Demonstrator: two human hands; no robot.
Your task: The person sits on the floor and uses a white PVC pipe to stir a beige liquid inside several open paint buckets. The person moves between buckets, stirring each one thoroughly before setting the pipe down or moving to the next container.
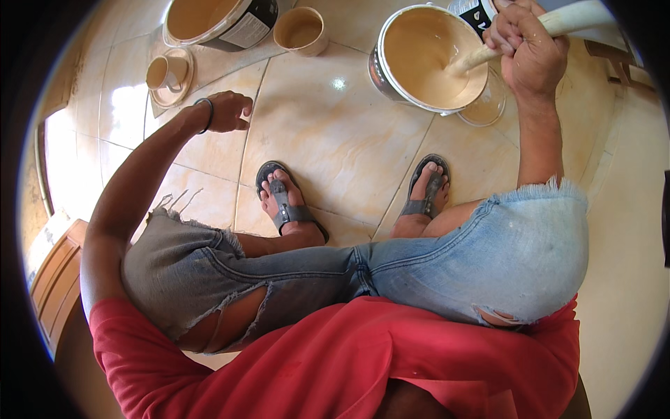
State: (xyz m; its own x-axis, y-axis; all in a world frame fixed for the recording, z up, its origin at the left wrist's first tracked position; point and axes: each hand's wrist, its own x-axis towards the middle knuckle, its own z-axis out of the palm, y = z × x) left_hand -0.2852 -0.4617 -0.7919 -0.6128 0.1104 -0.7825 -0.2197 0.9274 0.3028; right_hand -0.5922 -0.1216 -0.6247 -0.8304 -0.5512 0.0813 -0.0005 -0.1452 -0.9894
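Observation:
Over on the right, my right hand (pixel 534 52) is wrapped round a thick pale stirring stick (pixel 576 17). Its lower end dips into tan liquid inside a white-rimmed bucket (pixel 379 66). The liquid looks thick and smooth, like paint, and it hides the stick's tip. My left hand (pixel 229 112), with a dark band at the wrist, hangs above the floor beyond my left knee. Its fingers are loosely bent and a little apart, with nothing seen in them. Nearest to it stands a tan-smeared mug (pixel 166 72) on a small round plate (pixel 183 89).
At the far left a second bucket (pixel 244 28) holds tan liquid, with a smaller tan tub (pixel 319 47) beside it. A clear round lid (pixel 488 108) lies by the right bucket, and another container (pixel 469 8) stands behind. My sandalled feet rest on the tiled floor (pixel 335 150).

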